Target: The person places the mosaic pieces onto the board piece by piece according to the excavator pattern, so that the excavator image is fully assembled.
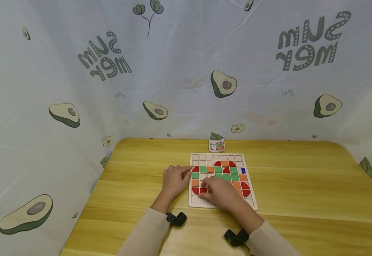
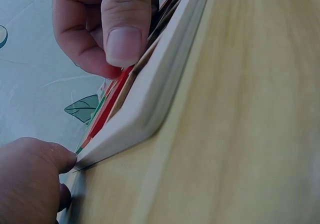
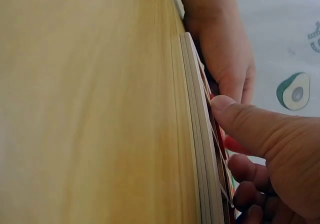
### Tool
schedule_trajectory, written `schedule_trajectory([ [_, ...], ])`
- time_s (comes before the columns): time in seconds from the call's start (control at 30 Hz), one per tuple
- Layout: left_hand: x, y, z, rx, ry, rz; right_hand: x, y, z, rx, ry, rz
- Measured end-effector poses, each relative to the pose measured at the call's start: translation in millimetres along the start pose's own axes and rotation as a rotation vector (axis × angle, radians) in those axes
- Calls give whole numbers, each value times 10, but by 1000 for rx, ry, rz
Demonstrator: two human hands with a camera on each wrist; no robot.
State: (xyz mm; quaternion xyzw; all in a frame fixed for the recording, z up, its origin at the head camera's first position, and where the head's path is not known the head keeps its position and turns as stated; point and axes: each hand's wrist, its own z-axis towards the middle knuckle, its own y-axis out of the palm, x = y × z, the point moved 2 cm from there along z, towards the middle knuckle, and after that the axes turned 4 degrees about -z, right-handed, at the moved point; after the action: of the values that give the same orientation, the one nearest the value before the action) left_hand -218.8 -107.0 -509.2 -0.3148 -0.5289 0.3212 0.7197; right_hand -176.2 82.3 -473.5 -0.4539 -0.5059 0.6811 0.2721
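Observation:
A pale square grid board (image 1: 222,205) lies on the table, its cells partly filled with red rounded tiles, green tiles (image 1: 218,170) and orange tiles (image 1: 210,169). My left hand (image 1: 175,179) rests beside the board's left edge, the index finger stretched to touch that edge. Over the front left cells is my right hand (image 1: 219,192). Its thumb and curled index finger pinch at a red rounded tile (image 1: 203,190), low in its cell. From the side, the right wrist view shows the right thumb (image 3: 240,116) tip right at the red tiles, the other fingers curled.
A small card (image 1: 216,145) with a printed coloured grid stands behind the board. A small blue piece (image 1: 243,170) sits near the board's right edge. The wooden table (image 1: 301,185) ends at a curtain (image 1: 186,71) printed with avocados. Each wrist wears a black camera.

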Motion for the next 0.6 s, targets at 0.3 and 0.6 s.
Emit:
schedule_trajectory([
  [0.3, 4, 4, -2, -1, 3, 0, 21, -9, -17, -12, -23, -12],
  [0.6, -6, 30, -20, 3, -19, -67, 405, -258, -225, -7, 110, 60],
])
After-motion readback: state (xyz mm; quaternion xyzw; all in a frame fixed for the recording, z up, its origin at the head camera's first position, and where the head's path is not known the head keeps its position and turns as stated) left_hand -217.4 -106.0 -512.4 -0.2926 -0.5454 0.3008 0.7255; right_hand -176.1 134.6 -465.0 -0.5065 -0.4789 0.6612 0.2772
